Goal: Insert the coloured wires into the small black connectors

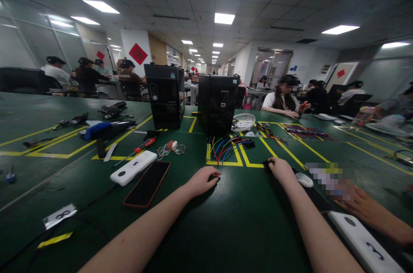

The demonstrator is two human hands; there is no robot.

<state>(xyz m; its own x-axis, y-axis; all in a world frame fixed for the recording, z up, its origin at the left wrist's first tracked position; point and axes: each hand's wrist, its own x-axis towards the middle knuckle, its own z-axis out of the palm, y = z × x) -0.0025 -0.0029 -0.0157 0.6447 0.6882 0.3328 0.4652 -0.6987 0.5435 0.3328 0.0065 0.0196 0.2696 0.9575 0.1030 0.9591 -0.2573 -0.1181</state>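
My left hand (204, 179) rests low over the green table with its thumb and fingers drawn together. Whatever is between those fingertips is too small to make out. Just beyond it lies a loose bundle of red, blue and green wires (222, 148), inside a yellow tape outline. My right hand (281, 169) is closed on a small black piece (267, 164) whose exact kind I cannot tell. A white computer mouse (304, 180) sits beside my right wrist.
Two black computer towers (164, 96) (217, 103) stand ahead. Left lie a phone (147, 184), a white power bank (134, 167), a screwdriver (143, 144) and glasses (176, 148). Right are another power bank (364, 238), a co-worker's hand (361, 204), a white basket (243, 121) and wires (306, 132).
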